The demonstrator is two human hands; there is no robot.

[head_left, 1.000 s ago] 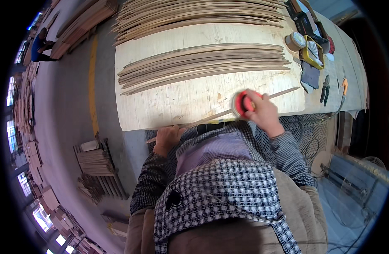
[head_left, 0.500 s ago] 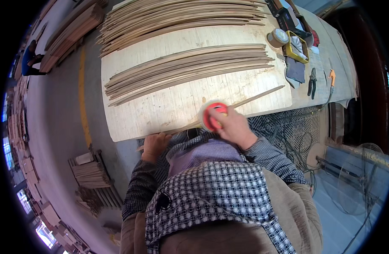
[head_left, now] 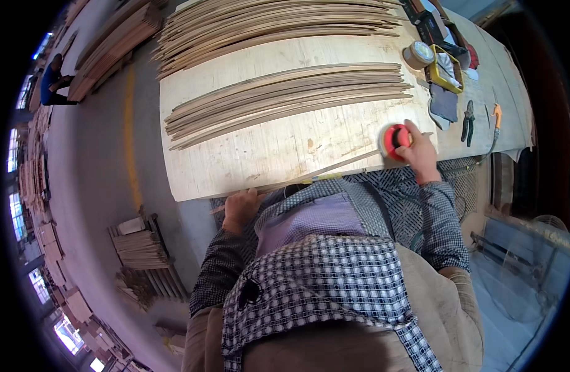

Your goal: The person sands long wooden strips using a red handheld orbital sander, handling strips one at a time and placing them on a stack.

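My right hand [head_left: 421,154] grips a round red-and-pale disc [head_left: 391,137], fingers curled over it, on a thin wooden strip [head_left: 350,161]. The strip lies diagonally along the front of a pale board [head_left: 229,164]. At the board's front edge, my left hand [head_left: 241,209] is closed round the strip's left end. Beyond them lie a bundle of thin strips [head_left: 285,93] and, at the back, a larger bundle [head_left: 278,28].
On the right are a round tub [head_left: 418,54], yellow box [head_left: 446,71], dark pad [head_left: 443,105], pliers [head_left: 468,121] and orange-handled hose tool [head_left: 497,118]. A fan [head_left: 548,248] stands lower right. Left are a rack [head_left: 142,248], stacked boards [head_left: 117,43] and another person [head_left: 55,84].
My right hand and the disc went slightly toward me and left, then swept right along the strip to near its right end. My left hand stays at the other end.
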